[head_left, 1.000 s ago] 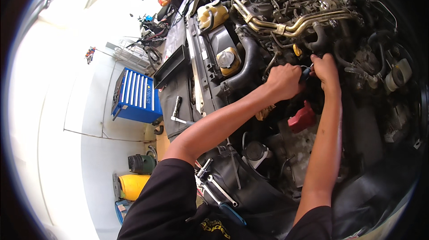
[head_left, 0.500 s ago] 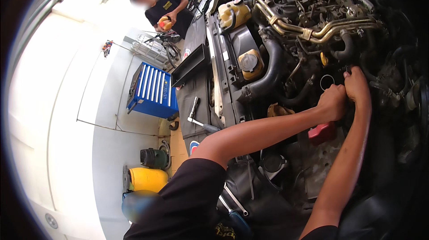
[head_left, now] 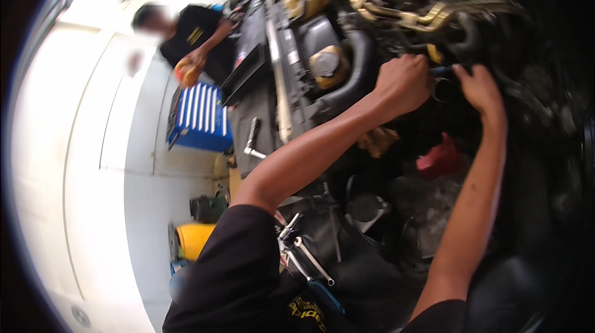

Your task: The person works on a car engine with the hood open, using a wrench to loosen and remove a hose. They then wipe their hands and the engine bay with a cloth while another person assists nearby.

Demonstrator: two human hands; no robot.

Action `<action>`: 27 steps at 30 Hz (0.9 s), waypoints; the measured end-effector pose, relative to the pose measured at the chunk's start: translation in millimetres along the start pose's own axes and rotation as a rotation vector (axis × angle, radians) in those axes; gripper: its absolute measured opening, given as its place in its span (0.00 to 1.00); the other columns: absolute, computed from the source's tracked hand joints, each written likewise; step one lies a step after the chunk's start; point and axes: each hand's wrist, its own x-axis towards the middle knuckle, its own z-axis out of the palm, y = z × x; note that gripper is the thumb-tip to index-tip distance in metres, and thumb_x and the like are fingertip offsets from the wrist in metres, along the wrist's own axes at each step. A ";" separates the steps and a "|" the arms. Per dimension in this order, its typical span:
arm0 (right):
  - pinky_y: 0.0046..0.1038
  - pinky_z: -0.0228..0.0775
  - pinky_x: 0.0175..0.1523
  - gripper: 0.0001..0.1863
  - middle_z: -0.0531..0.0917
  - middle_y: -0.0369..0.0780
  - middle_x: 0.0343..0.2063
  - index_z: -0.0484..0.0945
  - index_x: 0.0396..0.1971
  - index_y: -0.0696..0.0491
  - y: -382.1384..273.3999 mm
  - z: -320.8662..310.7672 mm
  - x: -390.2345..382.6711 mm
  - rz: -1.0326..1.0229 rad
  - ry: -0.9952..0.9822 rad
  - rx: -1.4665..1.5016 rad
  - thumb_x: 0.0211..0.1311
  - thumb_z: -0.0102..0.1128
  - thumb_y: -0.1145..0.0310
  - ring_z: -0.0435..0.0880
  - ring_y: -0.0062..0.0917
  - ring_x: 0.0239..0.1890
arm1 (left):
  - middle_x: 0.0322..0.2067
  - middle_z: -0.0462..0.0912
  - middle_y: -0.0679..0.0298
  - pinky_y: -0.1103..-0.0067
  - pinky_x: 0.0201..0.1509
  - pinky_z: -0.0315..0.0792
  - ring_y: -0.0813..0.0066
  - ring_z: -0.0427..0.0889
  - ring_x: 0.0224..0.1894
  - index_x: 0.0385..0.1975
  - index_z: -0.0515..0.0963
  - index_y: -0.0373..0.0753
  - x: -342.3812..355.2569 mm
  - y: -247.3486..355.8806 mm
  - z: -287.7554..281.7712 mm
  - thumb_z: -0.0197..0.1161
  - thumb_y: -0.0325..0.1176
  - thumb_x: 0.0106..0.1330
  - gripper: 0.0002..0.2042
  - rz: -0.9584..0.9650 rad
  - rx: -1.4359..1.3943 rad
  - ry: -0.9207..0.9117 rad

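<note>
My left hand (head_left: 403,87) is closed in a fist over the engine bay. A short, dark, bluish, handle-like piece (head_left: 441,71) runs from it toward my right hand (head_left: 482,90). The thumb of my right hand presses at the other end, with its fingers curled; motion blurs the exact kind of this piece. Just below it is a thin metal ring (head_left: 440,89). Near my hands are a yellow pull loop (head_left: 434,53), brass-coloured metal pipes (head_left: 421,20) and a black curved hose (head_left: 466,37). A red plastic part (head_left: 440,158) lies below, between my forearms.
Left of my hands are a yellowed reservoir with a cap (head_left: 327,66) and a black air hose (head_left: 358,70). A ratchet (head_left: 252,141), spanners (head_left: 315,262) and a black tray (head_left: 246,74) lie along the fender. Beyond stand a blue tool chest (head_left: 199,117) and a person (head_left: 197,39) holding an orange container.
My left hand has moved left and up, away from my right hand, and the dark piece now shows between them. The whole view has shifted; the person stands nearer the tool chest.
</note>
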 end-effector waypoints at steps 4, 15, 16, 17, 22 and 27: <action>0.40 0.76 0.43 0.20 0.86 0.56 0.33 0.84 0.35 0.64 5.2 -20.3 12.1 0.038 -0.272 0.066 0.58 0.68 0.58 0.88 0.42 0.38 | 0.26 0.83 0.37 0.56 0.40 0.80 0.37 0.85 0.34 0.25 0.81 0.26 -8.7 39.7 15.7 0.64 0.35 0.63 0.14 0.029 -0.079 -0.022; 0.42 0.82 0.46 0.10 0.87 0.55 0.38 0.87 0.34 0.60 -17.5 -4.1 -4.4 0.241 -0.103 0.294 0.52 0.64 0.72 0.89 0.45 0.44 | 0.34 0.85 0.41 0.56 0.42 0.75 0.39 0.84 0.39 0.38 0.80 0.30 -17.3 39.3 32.6 0.63 0.42 0.68 0.17 0.168 0.047 -0.021; 0.42 0.82 0.45 0.10 0.88 0.54 0.36 0.87 0.33 0.60 -23.2 -1.4 -7.9 0.250 -0.099 0.296 0.53 0.65 0.72 0.90 0.45 0.42 | 0.40 0.86 0.43 0.54 0.47 0.74 0.40 0.84 0.44 0.45 0.79 0.34 -22.8 32.3 18.4 0.60 0.45 0.72 0.18 0.044 0.217 -0.046; 0.42 0.82 0.44 0.10 0.88 0.54 0.35 0.87 0.32 0.60 -33.5 -1.2 -11.2 0.246 -0.095 0.300 0.53 0.65 0.72 0.90 0.45 0.41 | 0.42 0.86 0.46 0.55 0.49 0.74 0.42 0.83 0.47 0.50 0.78 0.37 -22.6 7.3 9.5 0.57 0.46 0.75 0.17 0.097 0.261 -0.028; 0.42 0.82 0.42 0.12 0.89 0.49 0.32 0.88 0.31 0.55 -32.3 18.5 -10.4 0.230 0.018 0.205 0.60 0.68 0.61 0.90 0.41 0.38 | 0.43 0.84 0.44 0.53 0.48 0.72 0.40 0.81 0.46 0.50 0.76 0.35 -3.4 -5.4 1.6 0.58 0.40 0.75 0.15 0.165 0.284 0.068; 0.45 0.80 0.41 0.14 0.87 0.52 0.34 0.86 0.32 0.57 -12.3 17.3 -4.4 0.166 -0.090 0.262 0.62 0.67 0.59 0.89 0.46 0.39 | 0.33 0.84 0.39 0.52 0.43 0.75 0.34 0.83 0.39 0.43 0.78 0.32 -21.8 18.4 28.2 0.54 0.39 0.75 0.15 0.180 0.191 0.060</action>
